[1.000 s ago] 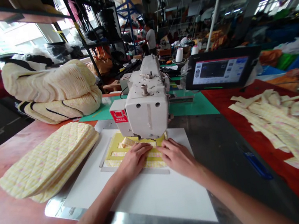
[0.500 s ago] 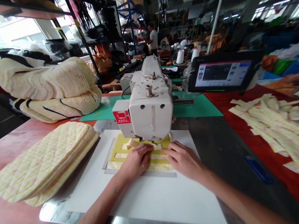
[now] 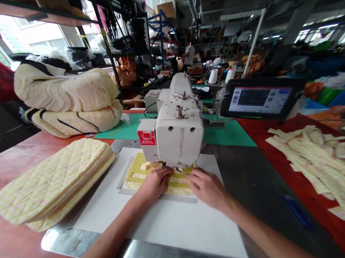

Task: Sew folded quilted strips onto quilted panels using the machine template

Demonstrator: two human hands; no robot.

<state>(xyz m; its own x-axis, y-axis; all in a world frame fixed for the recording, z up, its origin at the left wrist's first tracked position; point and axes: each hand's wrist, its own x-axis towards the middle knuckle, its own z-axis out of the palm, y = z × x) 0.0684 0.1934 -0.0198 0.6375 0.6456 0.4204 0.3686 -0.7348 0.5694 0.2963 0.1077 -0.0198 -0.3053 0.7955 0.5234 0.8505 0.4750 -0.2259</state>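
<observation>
A white sewing machine head (image 3: 179, 139) stands over a yellow slotted template (image 3: 137, 176) with patterned fabric showing through its slots. Under the template lies a white sheet (image 3: 175, 229). My left hand (image 3: 155, 184) rests on the template left of the needle area, its fingers bent together near a fabric strip; what they pinch, if anything, is hidden. On the right edge of the template is my right hand (image 3: 207, 185), fingers bent beside the needle area, their tips partly hidden and small.
Quilted pieces (image 3: 52, 178) are stacked at left, with bundled fabric (image 3: 69, 97) behind. To the right are a lit screen (image 3: 254, 97), blue-handled snippers (image 3: 299, 212) and loose fabric strips (image 3: 332, 165). Thread cones (image 3: 213, 76) stand farther back. A person (image 3: 189, 54) is in the distance.
The camera view has shifted, so the machine sits slightly lower and farther right. Both hands stay at the template, with my right hand slightly closer to my left.
</observation>
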